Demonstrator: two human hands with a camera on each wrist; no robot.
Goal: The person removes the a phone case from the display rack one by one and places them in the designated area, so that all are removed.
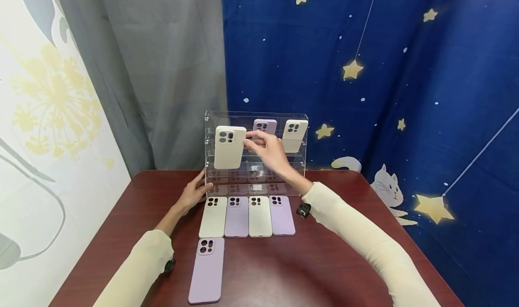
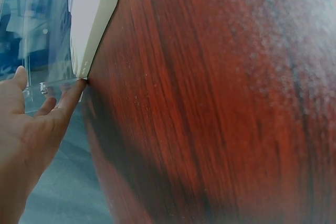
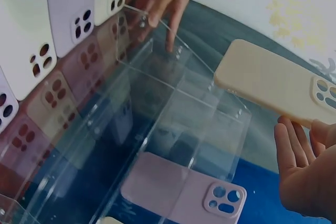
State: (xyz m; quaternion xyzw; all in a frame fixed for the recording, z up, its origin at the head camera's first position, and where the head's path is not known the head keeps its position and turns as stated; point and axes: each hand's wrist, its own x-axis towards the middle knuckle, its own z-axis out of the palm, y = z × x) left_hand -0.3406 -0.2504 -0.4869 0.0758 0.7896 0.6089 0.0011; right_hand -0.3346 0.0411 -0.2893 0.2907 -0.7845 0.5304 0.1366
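My right hand point(image 1: 269, 151) pinches a cream phone case point(image 1: 229, 149) by its side edge, holding it upright in front of the upper left of a clear tiered display stand point(image 1: 243, 191). My left hand point(image 1: 193, 193) rests against the stand's lower left side, its fingers fairly straight; in the left wrist view the fingertips point(image 2: 80, 83) touch the clear edge beside a cream case. A lilac phone case point(image 3: 157, 182) and another cream case point(image 1: 293, 138) stand on the upper tier, the lilac one partly hidden behind my right hand in the head view.
Along the stand's front, cream and lilac cases lie in a row, from a cream case point(image 1: 212, 219) to a lilac case point(image 1: 283, 219). Nearer lies a single lilac case point(image 1: 207, 273) on the dark red wooden table point(image 1: 324, 271). Curtains point(image 1: 284, 63) hang behind.
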